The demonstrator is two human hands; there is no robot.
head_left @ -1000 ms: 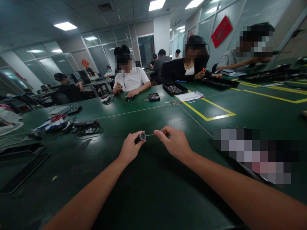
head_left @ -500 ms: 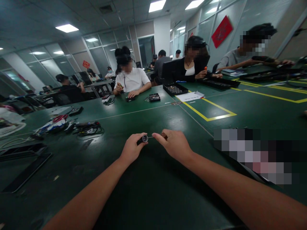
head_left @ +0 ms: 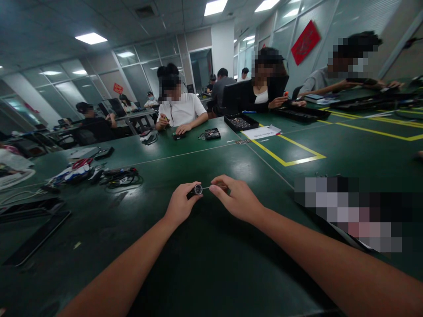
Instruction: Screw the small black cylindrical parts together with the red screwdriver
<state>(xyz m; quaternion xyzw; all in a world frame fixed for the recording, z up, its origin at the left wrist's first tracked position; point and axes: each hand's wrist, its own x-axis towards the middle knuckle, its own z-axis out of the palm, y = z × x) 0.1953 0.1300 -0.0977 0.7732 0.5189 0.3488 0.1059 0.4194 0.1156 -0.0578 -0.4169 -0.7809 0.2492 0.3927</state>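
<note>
My left hand point(head_left: 178, 204) is closed around a short black cylinder point(head_left: 198, 189) whose round, silver-rimmed end faces me. My right hand point(head_left: 243, 198) grips a screwdriver point(head_left: 223, 187) by its brownish handle, between thumb and fingers. Its thin metal shaft points left at the cylinder's rim. Whether the tip touches the cylinder or sits in it is too small to tell. Both hands are held over the green table point(head_left: 205, 264), close together.
Tangled cables point(head_left: 122, 177) and dark flat panels point(head_left: 39, 237) lie on the left. A blurred-out item point(head_left: 350, 215) is at the right. Across the table, a person in white point(head_left: 183, 110) and others work beside a black parts tray point(head_left: 241, 122). Yellow tape point(head_left: 304, 161) marks the table.
My right fingers have loosened and shifted on the screwdriver handle, so more of it shows. My left hand and the cylinder have moved very slightly left.
</note>
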